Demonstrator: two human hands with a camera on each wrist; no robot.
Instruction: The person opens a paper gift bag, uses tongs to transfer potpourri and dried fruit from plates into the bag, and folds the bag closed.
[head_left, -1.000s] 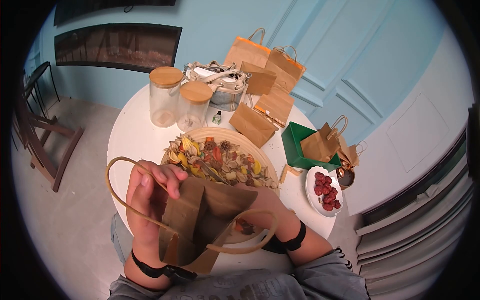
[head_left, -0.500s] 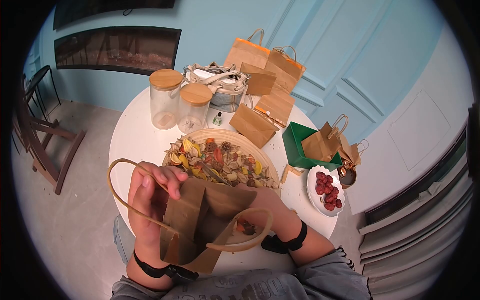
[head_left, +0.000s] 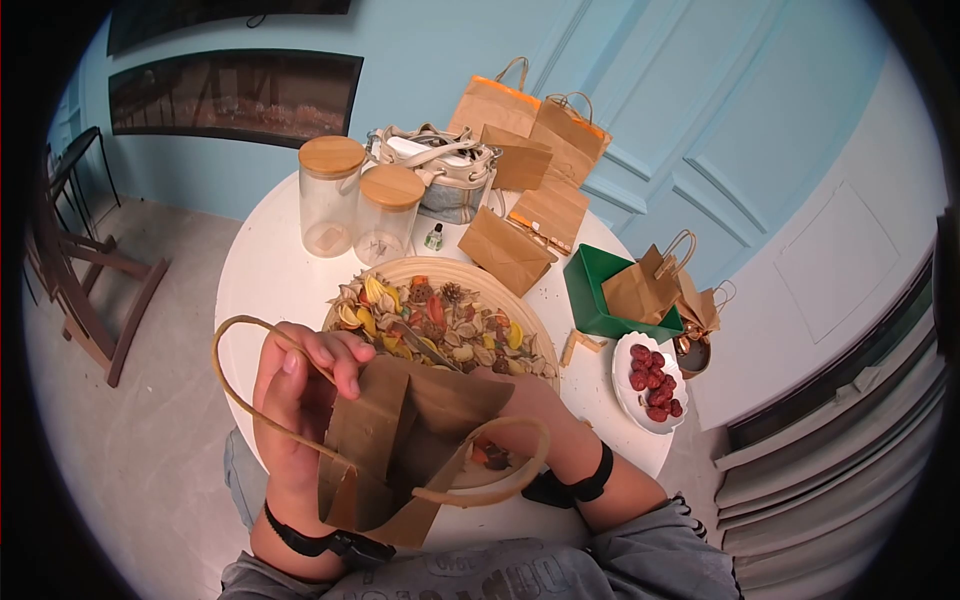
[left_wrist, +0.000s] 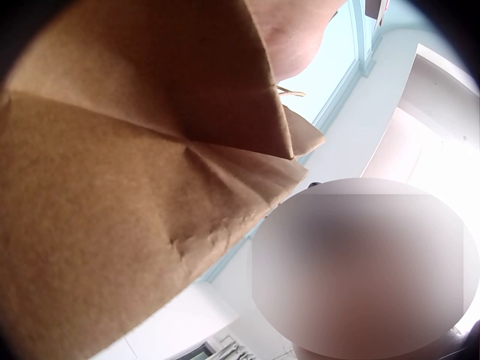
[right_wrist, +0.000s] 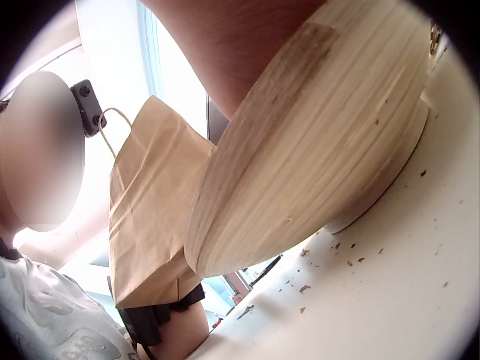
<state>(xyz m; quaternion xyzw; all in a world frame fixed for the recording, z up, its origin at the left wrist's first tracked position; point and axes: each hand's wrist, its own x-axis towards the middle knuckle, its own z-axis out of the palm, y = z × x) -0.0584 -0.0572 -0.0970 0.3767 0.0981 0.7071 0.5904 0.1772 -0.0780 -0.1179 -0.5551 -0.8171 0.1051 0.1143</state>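
Note:
My left hand point(head_left: 290, 385) holds a brown paper bag point(head_left: 430, 400) at its left side, close to the rim, with one twisted handle looping past the fingers. The bag is tilted, and its open top faces the head camera. In the left wrist view the creased paper bag point(left_wrist: 90, 210) fills much of the frame. A round wooden tray point(head_left: 510, 280) lies beyond the bag, heaped with dried flowers, pods and petals point(head_left: 440, 320). My right hand point(head_left: 530, 410) reaches over the tray's near side; its fingers are hidden behind the bag. The right wrist view shows the tray's wooden side point(right_wrist: 315, 157).
Two lidded glass jars point(head_left: 328, 200), a small green bottle point(head_left: 434, 237) and a handbag point(head_left: 455, 185) stand at the back. More paper bags point(head_left: 515, 250) lie behind the tray. On the right are a green box point(head_left: 590, 305) and a white dish point(head_left: 625, 400) of red dates point(head_left: 655, 380).

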